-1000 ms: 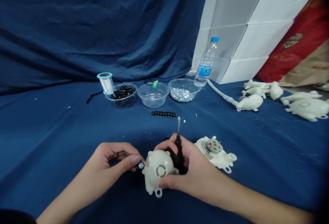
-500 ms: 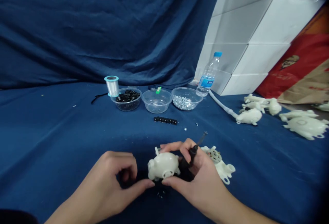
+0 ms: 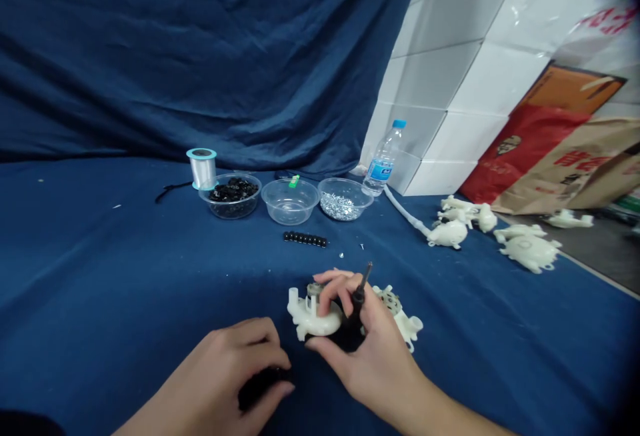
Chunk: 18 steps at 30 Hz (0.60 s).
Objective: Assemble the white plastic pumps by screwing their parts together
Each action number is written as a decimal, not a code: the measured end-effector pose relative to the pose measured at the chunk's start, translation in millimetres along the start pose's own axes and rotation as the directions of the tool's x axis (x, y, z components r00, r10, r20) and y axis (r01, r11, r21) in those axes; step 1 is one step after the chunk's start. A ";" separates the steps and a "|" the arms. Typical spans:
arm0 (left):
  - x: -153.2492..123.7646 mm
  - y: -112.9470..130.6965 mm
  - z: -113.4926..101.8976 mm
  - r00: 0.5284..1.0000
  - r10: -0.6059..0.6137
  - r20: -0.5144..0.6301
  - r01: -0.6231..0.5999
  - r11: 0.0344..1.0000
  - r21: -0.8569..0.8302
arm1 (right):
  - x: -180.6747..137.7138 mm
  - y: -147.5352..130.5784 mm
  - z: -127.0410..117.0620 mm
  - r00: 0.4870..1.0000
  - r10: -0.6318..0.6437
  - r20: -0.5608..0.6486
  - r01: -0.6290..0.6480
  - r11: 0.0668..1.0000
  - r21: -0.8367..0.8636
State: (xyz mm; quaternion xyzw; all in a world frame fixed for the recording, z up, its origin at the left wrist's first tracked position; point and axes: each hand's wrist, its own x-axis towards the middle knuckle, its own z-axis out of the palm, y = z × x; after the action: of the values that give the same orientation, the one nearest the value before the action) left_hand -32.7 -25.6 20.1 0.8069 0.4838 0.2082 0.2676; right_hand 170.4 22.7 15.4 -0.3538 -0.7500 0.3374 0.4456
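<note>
a smooth, cream-white plastic housing point(image 3: 316, 324), rounded and studded with stubby tubes, is gripped by a right hand point(image 3: 373, 349) above soft blue cloth point(image 3: 125, 276). the hand's fingers arch over the top, thumb low on the near side, with a black-handled screwdriver point(image 3: 358, 299) tucked in, slim shaft upward. the left hand point(image 3: 245, 366) curls palm-down, apart from the housing, which lies up and to its right; whether it holds anything cannot be told.

KFC logo point(image 3: 509, 145) on red bag point(image 3: 530, 149)
</note>
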 end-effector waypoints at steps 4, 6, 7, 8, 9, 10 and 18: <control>-3.2 3.3 -21.2 0.983 -0.122 -0.138 0.099 0.981 -0.165 | -2.8 -4.3 -6.6 0.997 -0.004 0.081 0.006 1.000 -0.025; -5.1 0.0 -24.3 0.964 -0.182 -0.196 0.139 0.967 -0.213 | -3.4 -5.4 -8.9 0.995 -0.009 0.102 0.010 1.000 -0.017; -5.9 -2.1 -23.8 0.955 -0.208 -0.209 0.161 0.962 -0.220 | -3.7 -5.9 -9.8 0.994 -0.008 0.111 0.010 1.000 -0.011; -6.6 -4.2 -22.4 0.949 -0.229 -0.217 0.181 0.959 -0.219 | -4.1 -6.4 -10.5 0.993 -0.004 0.118 0.006 1.000 -0.012; -7.0 -5.8 -20.5 0.947 -0.233 -0.222 0.187 0.959 -0.212 | -4.4 -7.1 -11.2 0.992 -0.002 0.125 0.004 1.000 -0.018; -7.1 -6.8 -18.4 0.949 -0.224 -0.220 0.180 0.962 -0.204 | -4.8 -7.8 -11.8 0.991 0.004 0.134 0.000 1.000 -0.027; -0.8 -3.1 -15.1 0.972 -0.197 -0.129 0.170 0.966 -0.193 | -3.4 -11.8 -16.9 0.984 0.029 0.177 -0.029 1.000 -0.001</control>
State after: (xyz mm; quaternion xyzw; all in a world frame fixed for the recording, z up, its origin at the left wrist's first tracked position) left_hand -44.1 -21.7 29.7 0.7134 0.5541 0.2842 0.3213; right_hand 184.3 17.0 29.9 -0.3329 -0.7811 0.3746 0.3725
